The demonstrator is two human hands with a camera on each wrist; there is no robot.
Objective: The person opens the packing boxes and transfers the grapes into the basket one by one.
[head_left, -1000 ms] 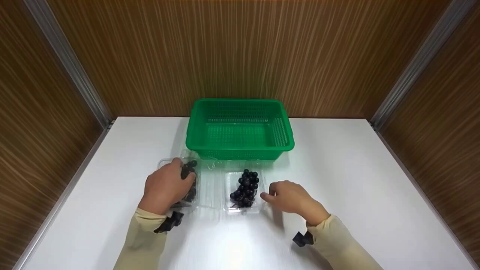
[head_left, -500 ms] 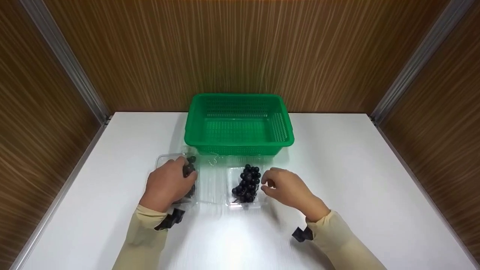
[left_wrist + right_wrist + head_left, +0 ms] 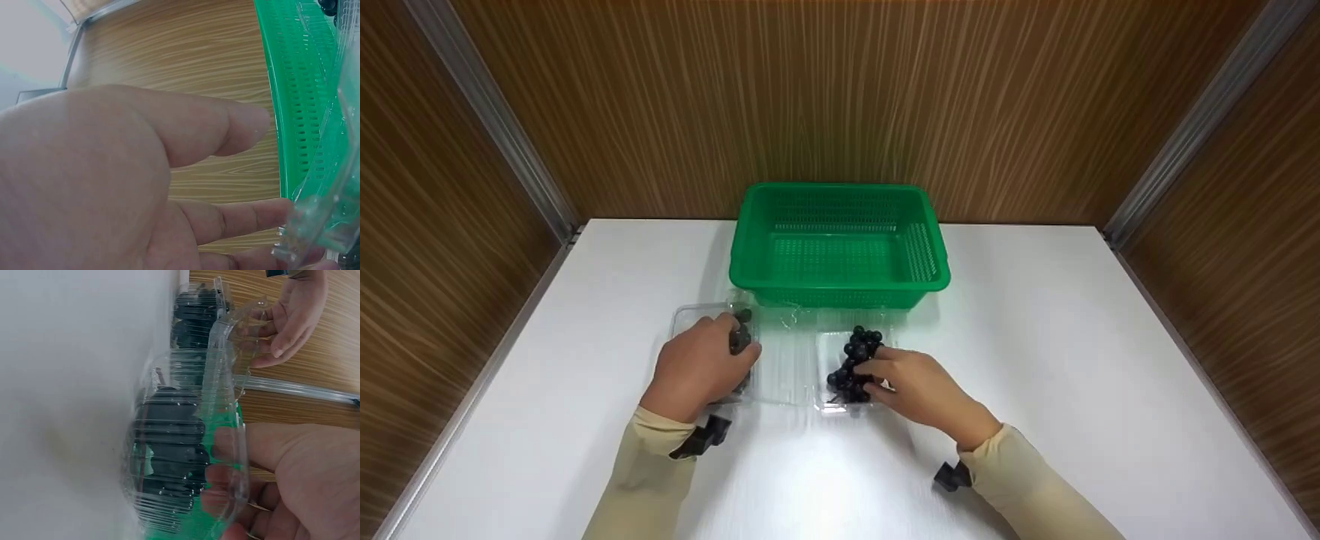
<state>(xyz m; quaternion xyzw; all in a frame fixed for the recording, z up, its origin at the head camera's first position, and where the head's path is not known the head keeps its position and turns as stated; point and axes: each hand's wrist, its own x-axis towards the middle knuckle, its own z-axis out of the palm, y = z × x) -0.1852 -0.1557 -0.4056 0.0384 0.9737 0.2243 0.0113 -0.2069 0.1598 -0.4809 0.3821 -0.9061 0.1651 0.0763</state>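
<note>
On the white table a clear plastic box (image 3: 830,346) holds a bunch of dark grapes (image 3: 841,377). My right hand (image 3: 926,390) reaches over its right side, the fingertips touching the bunch. Through the ribbed wall in the right wrist view, the fingers (image 3: 222,441) look fairly straight beside the dark grapes (image 3: 171,433). To the left, my left hand (image 3: 697,371) rests over a second clear box (image 3: 687,315) with more dark grapes (image 3: 741,341), partly hidden by the hand. Its thumb (image 3: 242,126) is extended in the left wrist view, and the fingertips meet clear plastic.
A green perforated basket (image 3: 840,287) stands right behind the boxes. Clear ribbed plastic (image 3: 784,371) lies between the two boxes. Wood-grain panels (image 3: 840,90) enclose the table at the back and both sides.
My right hand has moved left from beside the right box, its fingers now on the grapes. My left hand has stayed nearly in place. The head view has shifted slightly.
</note>
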